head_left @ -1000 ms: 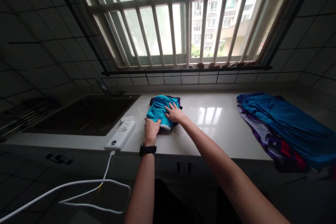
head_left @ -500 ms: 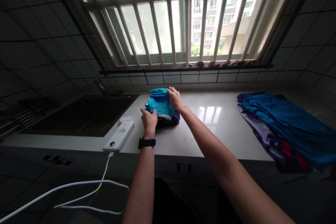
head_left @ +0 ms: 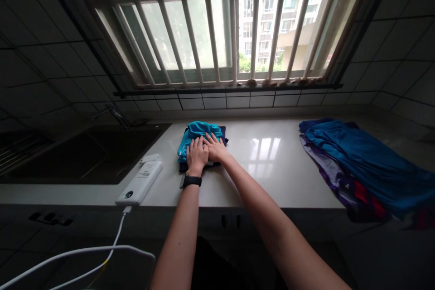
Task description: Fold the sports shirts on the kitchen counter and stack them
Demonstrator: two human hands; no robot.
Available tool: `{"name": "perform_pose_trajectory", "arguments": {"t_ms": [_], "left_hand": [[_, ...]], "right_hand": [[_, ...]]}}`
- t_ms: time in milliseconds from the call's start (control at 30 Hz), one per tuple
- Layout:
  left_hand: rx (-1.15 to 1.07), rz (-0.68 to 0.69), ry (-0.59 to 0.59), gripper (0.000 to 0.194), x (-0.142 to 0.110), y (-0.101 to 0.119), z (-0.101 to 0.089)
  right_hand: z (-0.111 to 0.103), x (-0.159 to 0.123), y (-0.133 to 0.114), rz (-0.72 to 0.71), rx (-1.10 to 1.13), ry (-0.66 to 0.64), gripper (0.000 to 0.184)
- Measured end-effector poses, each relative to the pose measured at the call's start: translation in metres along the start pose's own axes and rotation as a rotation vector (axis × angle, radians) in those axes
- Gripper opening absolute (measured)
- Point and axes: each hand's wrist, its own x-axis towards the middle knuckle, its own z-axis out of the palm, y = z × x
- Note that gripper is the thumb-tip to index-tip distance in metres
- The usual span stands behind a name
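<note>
At the left of the frame, a dark brown rectangular sink [head_left: 149, 141] was set into a glossy white countertop [head_left: 258, 186], with a silver metal faucet [head_left: 117, 115] at its back edge. Just right of the sink, a white oblong power bank [head_left: 141, 183] lay aslant, its lower end close to the counter's front edge; a white cable [head_left: 115, 235] ran from it down to the lower left.

Slightly left of centre, a folded turquoise cloth [head_left: 202, 128] rested on a dark purple cloth [head_left: 222, 132] that showed past its right and lower edges. This small pile sat towards the back of the counter, with a strip of white surface between it and the front edge. The left hand [head_left: 197, 154], below a black-banded wristwatch [head_left: 192, 181], lay palm down on the turquoise cloth, fingers extended and slightly apart. The right hand [head_left: 215, 148] lay beside and touching it, fingers spread over the cloth.

Right of the hands, a broad stretch of countertop gave sideways room, shining with the window's reflection. At the far right, a large blue fabric garment [head_left: 360, 158] lay over lavender, purple and red fabric [head_left: 322, 161], spilling past the front edge.
</note>
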Motion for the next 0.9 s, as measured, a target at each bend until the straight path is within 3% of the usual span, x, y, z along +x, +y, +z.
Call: {"name": "perform_pose_trajectory", "arguments": {"t_ms": [133,233,333,433,500,600,700,733,800,900], "left_hand": [[-0.002,-0.011,0.037,0.057,-0.001,-0.007,0.011],[0.013,0.026,0.075,0.058,-0.004,-0.011,0.012],[0.029,0.071,0.121,0.057,-0.006,-0.011,0.01],[0.027,0.191,0.188,0.053,-0.008,-0.006,0.009],[0.028,0.318,0.209,0.05,-0.011,0.0,0.009],[0.046,0.496,0.173,0.047,-0.017,0.01,0.009],[0.056,0.592,0.125,0.044,-0.019,0.015,0.008],[0.057,0.604,0.12,0.044,-0.02,0.015,0.008],[0.066,0.606,0.123,0.043,-0.018,0.014,0.008],[0.094,0.59,0.125,0.043,-0.016,0.012,0.009]], "right_hand": [[-0.006,-0.006,-0.001,-0.009,0.005,0.009,0.063],[-0.017,-0.027,-0.005,-0.012,0.004,-0.038,0.058],[-0.04,-0.072,0.002,-0.071,0.03,-0.122,0.046],[-0.071,-0.141,0.036,-0.047,0.109,0.064,0.038],[-0.093,-0.194,0.077,0.125,0.108,0.229,0.04],[-0.125,-0.266,0.15,0.508,-0.029,0.372,0.044],[-0.146,-0.32,0.211,0.991,-0.222,0.355,0.055],[-0.15,-0.332,0.224,1.071,-0.261,0.315,0.059],[-0.154,-0.348,0.24,1.097,-0.32,0.266,0.055],[-0.158,-0.353,0.245,1.005,-0.291,0.248,0.03]]}}
